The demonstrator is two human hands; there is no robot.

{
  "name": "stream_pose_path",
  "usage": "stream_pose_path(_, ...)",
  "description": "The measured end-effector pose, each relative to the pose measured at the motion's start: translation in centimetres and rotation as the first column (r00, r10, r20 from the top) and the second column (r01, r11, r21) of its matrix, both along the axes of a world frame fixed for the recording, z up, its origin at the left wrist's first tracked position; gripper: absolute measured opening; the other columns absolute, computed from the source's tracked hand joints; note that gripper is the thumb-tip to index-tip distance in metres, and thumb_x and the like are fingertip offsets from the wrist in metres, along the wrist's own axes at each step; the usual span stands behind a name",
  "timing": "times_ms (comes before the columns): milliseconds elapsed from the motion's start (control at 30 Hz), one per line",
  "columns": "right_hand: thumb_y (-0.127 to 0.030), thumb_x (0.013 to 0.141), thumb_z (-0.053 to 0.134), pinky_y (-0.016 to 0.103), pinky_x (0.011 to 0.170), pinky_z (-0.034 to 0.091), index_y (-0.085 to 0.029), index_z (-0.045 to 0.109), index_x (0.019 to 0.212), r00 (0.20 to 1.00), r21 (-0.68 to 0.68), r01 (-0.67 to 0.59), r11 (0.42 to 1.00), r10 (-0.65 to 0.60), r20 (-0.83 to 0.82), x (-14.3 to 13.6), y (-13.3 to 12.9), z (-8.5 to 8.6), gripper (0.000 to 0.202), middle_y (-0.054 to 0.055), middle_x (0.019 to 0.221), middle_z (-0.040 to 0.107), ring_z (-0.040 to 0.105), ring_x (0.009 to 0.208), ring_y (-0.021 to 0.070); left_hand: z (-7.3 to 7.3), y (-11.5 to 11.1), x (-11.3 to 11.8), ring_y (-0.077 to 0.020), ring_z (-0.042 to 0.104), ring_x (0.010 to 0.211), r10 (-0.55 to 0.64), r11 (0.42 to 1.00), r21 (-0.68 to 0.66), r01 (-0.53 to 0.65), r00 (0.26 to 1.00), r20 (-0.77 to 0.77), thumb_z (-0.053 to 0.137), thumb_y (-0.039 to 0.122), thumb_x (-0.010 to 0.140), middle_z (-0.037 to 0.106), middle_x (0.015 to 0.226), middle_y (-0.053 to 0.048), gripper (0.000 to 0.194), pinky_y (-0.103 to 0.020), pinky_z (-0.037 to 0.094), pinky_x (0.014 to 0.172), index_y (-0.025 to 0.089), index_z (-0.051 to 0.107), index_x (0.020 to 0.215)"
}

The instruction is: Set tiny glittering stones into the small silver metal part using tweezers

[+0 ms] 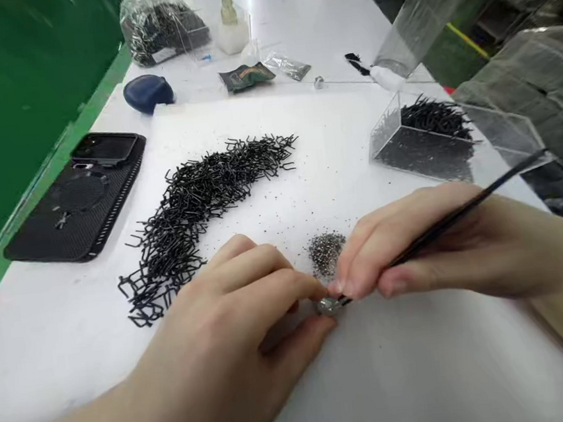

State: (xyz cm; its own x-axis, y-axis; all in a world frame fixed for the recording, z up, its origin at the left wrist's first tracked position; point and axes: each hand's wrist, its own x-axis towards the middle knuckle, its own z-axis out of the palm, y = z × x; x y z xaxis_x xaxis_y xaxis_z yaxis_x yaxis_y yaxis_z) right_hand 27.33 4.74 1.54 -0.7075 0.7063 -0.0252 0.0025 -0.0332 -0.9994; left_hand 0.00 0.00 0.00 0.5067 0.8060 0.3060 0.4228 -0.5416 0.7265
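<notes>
My left hand [237, 321] lies low over the white table, its index finger and thumb closed on a small shiny clear piece [326, 306]. My right hand [425, 250] holds a thin black tool [442, 223], whose tip meets that piece. Fingertips of both hands nearly touch there. Just behind them is a small round pile of tiny dark and shiny grains [326, 253]. A long curved heap of bent black pieces [205, 192] spreads beyond my left hand.
A clear box [422, 151] with black pieces stands at the right. Two dark devices [81, 197] lie left. Farther back are a blue object [147, 93], a green packet [247, 76], a bottle [231, 30] and a bag [159, 27].
</notes>
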Motion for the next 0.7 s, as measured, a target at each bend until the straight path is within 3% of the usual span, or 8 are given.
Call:
stream_pose_path(200,-0.029,0.103,0.094,0.023,0.092,0.072,-0.028,0.098,0.115,0.999,0.047,-0.021,0.999,0.020,0.024,0.07,0.27,-0.04,0.013,0.007,0.106,0.095,0.090,0.100,0.0195,0.71,0.28,-0.20,-0.0136,0.075,0.095,0.005,1.000,0.010,-0.004,0.995,-0.104,0.081,0.014,0.101,0.082,0.094,0.006,0.016,-0.019,0.062,0.087,0.027,0.088,0.105)
stream_pose_path(700,-0.032,0.103,0.093,0.026,0.087,0.072,-0.028,0.098,0.110,0.997,0.039,0.010,0.999,-0.013,0.075,0.08,0.31,0.32,0.009,0.005,0.101,0.094,0.090,0.097,0.0210,-0.02,-0.21,-0.46,-0.0119,0.069,0.093,-0.004,1.000,0.009,0.004,1.000,-0.026,0.078,0.015,0.106,0.078,0.096,0.008,0.017,-0.021,0.057,0.086,0.029,0.084,0.111)
